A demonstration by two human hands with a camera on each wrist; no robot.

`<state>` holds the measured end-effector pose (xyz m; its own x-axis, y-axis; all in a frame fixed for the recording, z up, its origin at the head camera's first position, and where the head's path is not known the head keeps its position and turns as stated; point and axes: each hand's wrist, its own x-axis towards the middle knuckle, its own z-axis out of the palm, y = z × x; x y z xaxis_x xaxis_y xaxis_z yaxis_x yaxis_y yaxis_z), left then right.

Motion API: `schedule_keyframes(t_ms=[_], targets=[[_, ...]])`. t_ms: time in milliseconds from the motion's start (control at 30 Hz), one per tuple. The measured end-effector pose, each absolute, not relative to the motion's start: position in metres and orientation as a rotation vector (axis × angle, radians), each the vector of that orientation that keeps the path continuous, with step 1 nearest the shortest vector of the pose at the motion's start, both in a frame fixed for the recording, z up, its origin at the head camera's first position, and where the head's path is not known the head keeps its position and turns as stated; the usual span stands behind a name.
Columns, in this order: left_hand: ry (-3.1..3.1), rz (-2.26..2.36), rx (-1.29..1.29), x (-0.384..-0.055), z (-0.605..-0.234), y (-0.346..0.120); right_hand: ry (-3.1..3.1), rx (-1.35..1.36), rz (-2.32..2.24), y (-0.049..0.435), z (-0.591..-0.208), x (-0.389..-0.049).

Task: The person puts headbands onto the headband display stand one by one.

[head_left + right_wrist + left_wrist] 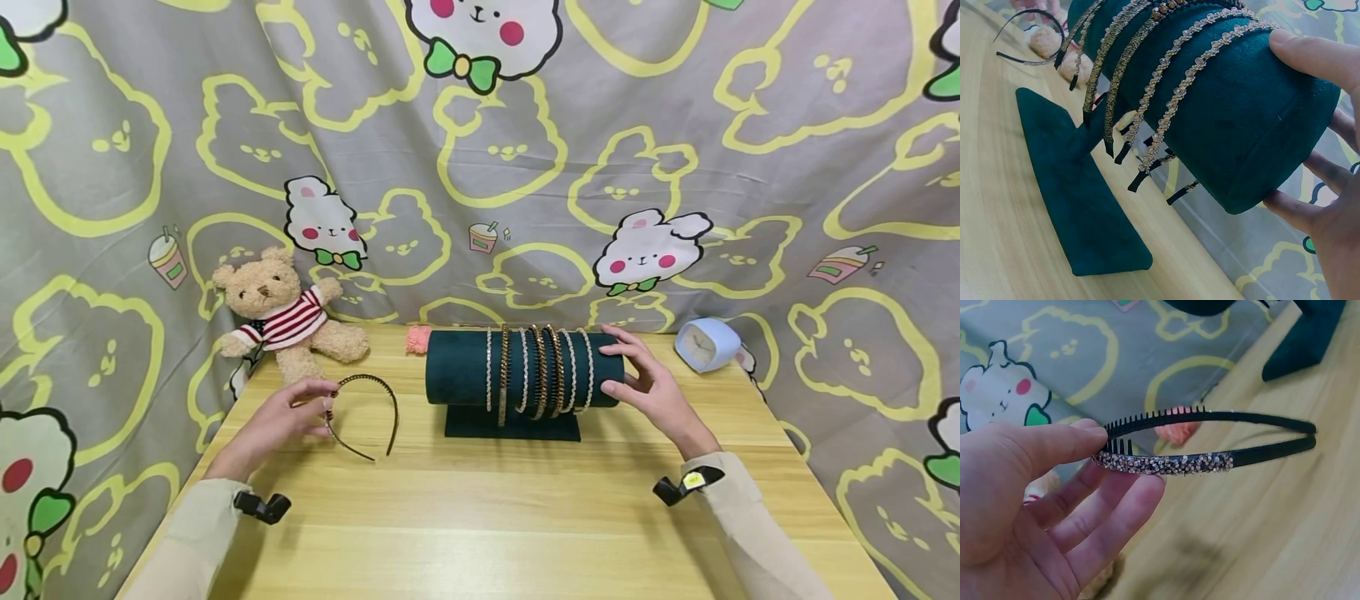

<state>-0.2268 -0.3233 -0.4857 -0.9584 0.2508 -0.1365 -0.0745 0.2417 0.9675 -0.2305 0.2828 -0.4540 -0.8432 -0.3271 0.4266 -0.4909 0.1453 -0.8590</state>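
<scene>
Between thumb and fingers, my left hand (296, 412) pinches a dark toothed headband (393, 408) above the table. In the left wrist view, sparkly stones cover part of the headband's band (1172, 464), and its bare black ends point away from the hand. My right hand (652, 387) grips the right end of a dark green velvet headband stand (457, 367), thumb on the near side and fingers round the end. Several beaded headbands (1179, 94), some pale and some gold-brown, hang side by side over its roll. The stand's flat base (1085, 212) rests on the table.
A teddy bear (288, 317) in a striped top sits at the back left of the wooden table (480, 517). A pink fuzzy thing (417, 339) lies behind the stand's left end. At the back right is a light blue clock (707, 344). Patterned cloth (525, 200) hangs behind.
</scene>
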Motion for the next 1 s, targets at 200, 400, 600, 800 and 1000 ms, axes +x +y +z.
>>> schedule_keyframes(t_ms=[200,400,600,800,1000], targets=[[2.292,1.769,0.194,-0.227,-0.474,-0.32,-2.266,0.822,1.789,0.283,-0.455,-0.231],[2.352,1.743,0.236,-0.227,-0.463,-0.314,-2.265,0.826,1.79,0.284,-0.456,-0.231],[2.396,1.716,0.255,-0.228,-0.448,-0.303,-2.264,0.827,1.789,0.284,-0.456,-0.231],[2.462,1.717,0.297,-0.233,-0.435,-0.289,-2.266,0.826,1.785,0.284,-0.455,-0.231],[2.524,1.739,0.36,-0.237,-0.421,-0.273,-2.266,0.819,1.787,0.284,-0.455,-0.231]])
